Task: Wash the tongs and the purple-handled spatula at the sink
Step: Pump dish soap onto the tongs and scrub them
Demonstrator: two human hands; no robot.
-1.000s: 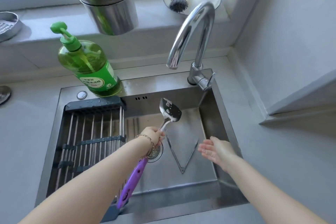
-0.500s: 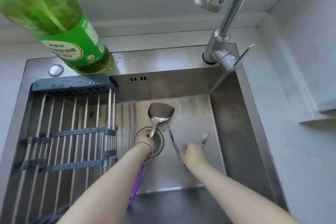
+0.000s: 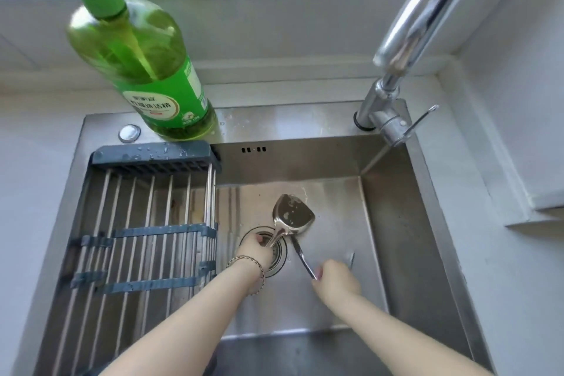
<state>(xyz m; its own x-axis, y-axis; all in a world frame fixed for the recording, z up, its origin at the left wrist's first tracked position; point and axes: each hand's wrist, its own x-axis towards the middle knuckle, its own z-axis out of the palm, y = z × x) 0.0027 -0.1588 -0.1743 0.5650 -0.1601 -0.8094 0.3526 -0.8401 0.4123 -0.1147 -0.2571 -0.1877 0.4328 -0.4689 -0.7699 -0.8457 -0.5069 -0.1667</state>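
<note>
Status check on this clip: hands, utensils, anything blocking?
Left hand gripping spatula over drain. Right hand closed on tongs at sink bottom. Tap dry. Nothing blocking.

The green dish-soap bottle (image 3: pixel 143 70) is standing at the back left of the sink rim (image 3: pixel 290 122), and its label (image 3: pixel 171 101) is carrying the only print in view; a white oval band on that label is showing a line of dark Chinese characters, too blurred to be read with any certainty; smaller white print is running up the label's right edge and beneath a small white picture, and it is illegible too; nothing else is bearing readable text.
</note>
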